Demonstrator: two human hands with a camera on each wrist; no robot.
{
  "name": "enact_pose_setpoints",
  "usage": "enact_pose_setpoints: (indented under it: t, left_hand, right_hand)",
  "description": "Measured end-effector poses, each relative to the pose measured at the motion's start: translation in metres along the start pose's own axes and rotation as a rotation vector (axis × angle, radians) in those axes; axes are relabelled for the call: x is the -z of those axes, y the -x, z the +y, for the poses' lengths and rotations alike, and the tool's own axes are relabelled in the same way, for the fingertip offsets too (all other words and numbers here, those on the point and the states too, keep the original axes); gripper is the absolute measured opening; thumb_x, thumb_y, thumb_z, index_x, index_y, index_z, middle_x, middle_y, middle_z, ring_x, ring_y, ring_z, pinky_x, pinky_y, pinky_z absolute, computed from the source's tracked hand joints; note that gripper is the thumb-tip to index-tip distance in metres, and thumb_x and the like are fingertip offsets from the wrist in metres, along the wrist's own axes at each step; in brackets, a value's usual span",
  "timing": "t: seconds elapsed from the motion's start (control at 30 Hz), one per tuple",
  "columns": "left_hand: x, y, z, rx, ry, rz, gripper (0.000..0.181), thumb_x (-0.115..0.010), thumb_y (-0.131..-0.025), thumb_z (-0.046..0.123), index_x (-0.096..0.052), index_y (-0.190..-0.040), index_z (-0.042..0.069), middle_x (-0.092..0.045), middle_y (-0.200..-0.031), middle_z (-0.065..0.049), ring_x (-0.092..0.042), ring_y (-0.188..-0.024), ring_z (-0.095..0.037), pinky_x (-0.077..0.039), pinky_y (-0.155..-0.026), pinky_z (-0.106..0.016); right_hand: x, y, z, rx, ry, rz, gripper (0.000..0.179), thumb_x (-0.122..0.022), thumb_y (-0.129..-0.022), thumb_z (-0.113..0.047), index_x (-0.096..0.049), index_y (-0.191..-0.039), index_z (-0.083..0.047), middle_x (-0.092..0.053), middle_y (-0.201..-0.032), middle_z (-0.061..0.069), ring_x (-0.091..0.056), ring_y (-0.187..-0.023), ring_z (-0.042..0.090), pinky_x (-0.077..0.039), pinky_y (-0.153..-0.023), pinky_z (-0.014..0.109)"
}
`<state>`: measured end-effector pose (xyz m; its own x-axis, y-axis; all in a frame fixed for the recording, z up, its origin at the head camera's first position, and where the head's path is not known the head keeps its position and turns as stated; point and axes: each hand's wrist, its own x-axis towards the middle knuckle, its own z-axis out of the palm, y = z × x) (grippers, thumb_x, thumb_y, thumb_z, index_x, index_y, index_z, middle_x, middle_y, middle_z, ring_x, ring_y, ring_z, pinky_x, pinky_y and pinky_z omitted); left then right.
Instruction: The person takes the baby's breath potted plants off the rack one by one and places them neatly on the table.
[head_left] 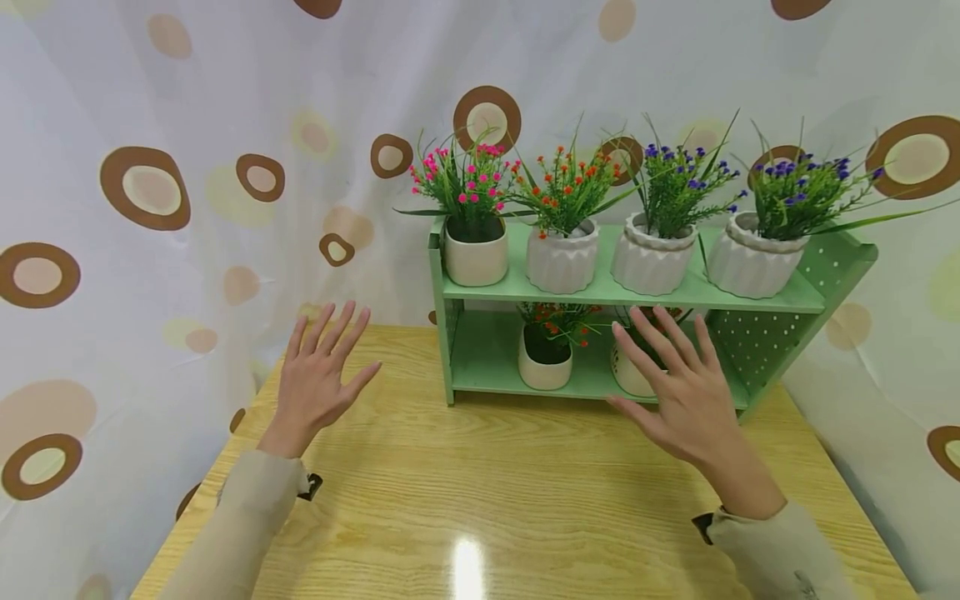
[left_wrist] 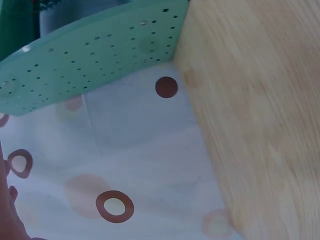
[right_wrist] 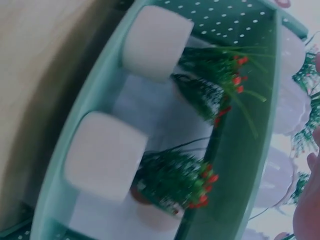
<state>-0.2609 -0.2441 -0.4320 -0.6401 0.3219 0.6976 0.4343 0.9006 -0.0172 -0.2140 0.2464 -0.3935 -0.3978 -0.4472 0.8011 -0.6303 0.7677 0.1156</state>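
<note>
My left hand (head_left: 317,379) hovers over the left part of the wooden table, its fingers spread and holding nothing. To the right, my right hand (head_left: 686,400) is also spread out and bare, in front of the green two-tier shelf (head_left: 525,290). It partly hides one lower potted plant (head_left: 630,371). Another low pot with red flowers (head_left: 545,358) stands beside it. On the top tier are a pink-flowered pot (head_left: 476,250), an orange-flowered pot (head_left: 562,260) and two purple-flowered pots, one in the middle (head_left: 654,257) and one at the right end (head_left: 756,257).
The wooden table (head_left: 450,475) runs up to a dotted curtain (head_left: 225,100) at the back and sides. In the left wrist view the shelf's perforated side panel (left_wrist: 110,55) stands on the table. Long grass leaves stick out past the shelf's right end.
</note>
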Motion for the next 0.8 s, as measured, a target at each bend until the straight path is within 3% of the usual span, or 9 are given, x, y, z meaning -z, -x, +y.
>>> enact_pose_setpoints:
  t: [0.17, 0.43, 0.67, 0.8]
  left_hand:
    - [0.000, -0.012, 0.006, 0.020, 0.037, 0.026, 0.076, -0.025, -0.103, 0.073, -0.032, -0.164, 0.029, -0.037, -0.168, -0.001, -0.029, -0.157, -0.027, -0.018, -0.128, -0.055]
    - [-0.004, -0.030, 0.023, 0.010, 0.115, 0.056, 0.074, -0.027, -0.104, 0.072, -0.032, -0.164, 0.029, -0.040, -0.166, -0.001, -0.036, -0.152, -0.029, -0.027, -0.123, -0.053]
    - [-0.003, -0.061, 0.054, -0.060, 0.300, 0.150, 0.071, -0.041, -0.105, 0.064, -0.043, -0.159, 0.018, -0.047, -0.160, -0.004, -0.046, -0.140, -0.030, -0.040, -0.114, -0.050]
    - [-0.001, -0.082, 0.076, -0.074, 0.421, 0.166, 0.067, -0.050, -0.105, 0.056, -0.043, -0.158, 0.015, -0.045, -0.162, -0.003, -0.047, -0.137, -0.030, -0.042, -0.114, -0.047]
  right_hand:
    - [-0.005, -0.019, -0.010, -0.009, -0.033, 0.000, 0.080, -0.041, -0.101, -0.073, -0.051, -0.154, -0.014, -0.045, -0.162, 0.012, -0.034, -0.153, 0.036, -0.016, -0.129, 0.058]
    - [-0.007, -0.045, -0.015, 0.011, -0.031, 0.052, 0.079, -0.041, -0.101, -0.073, -0.053, -0.153, -0.015, -0.046, -0.161, 0.010, -0.037, -0.152, 0.035, -0.024, -0.123, 0.067]
    - [0.012, -0.050, 0.012, -0.047, 0.008, 0.163, 0.079, -0.043, -0.097, -0.076, -0.052, -0.154, -0.021, -0.046, -0.162, 0.005, -0.034, -0.155, 0.025, -0.017, -0.131, 0.051]
    - [0.034, -0.042, 0.041, -0.139, 0.049, 0.202, 0.080, -0.044, -0.096, -0.078, -0.054, -0.152, -0.023, -0.049, -0.159, 0.006, -0.037, -0.153, 0.026, -0.021, -0.130, 0.053]
